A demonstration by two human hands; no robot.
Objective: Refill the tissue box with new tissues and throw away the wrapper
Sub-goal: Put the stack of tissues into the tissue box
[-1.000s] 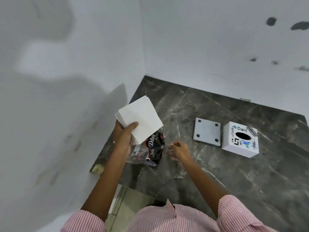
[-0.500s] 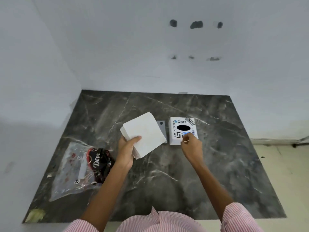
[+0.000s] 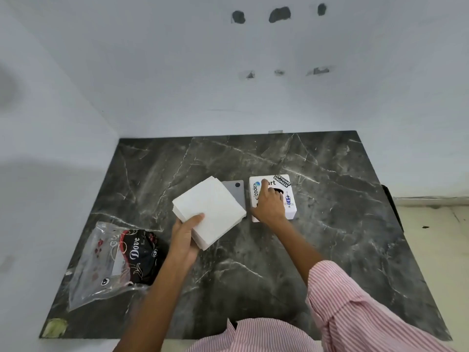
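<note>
A white stack of tissues (image 3: 212, 210) is held above the dark marble table (image 3: 330, 224) by my left hand (image 3: 186, 235), thumb on top. The white tissue box (image 3: 288, 186), covered in stickers and with a dark oval slot on top, sits right of centre. My right hand (image 3: 269, 204) rests on the box top, index finger stretched across it, other fingers at the slot. A grey square lid (image 3: 234, 191) with a dark dot lies flat beside the box, partly hidden by the tissues. The clear plastic wrapper (image 3: 111, 260) with a black printed label lies at the table's left.
White walls close in behind and to the left of the table. A scrap of yellowish tape (image 3: 54, 327) sticks at the front left corner. A pale floor (image 3: 431, 224) shows past the table's right edge.
The view swung from the left corner to face the table. My right hand moved from near the wrapper onto the tissue box. The left hand kept the tissue stack and carried it rightward.
</note>
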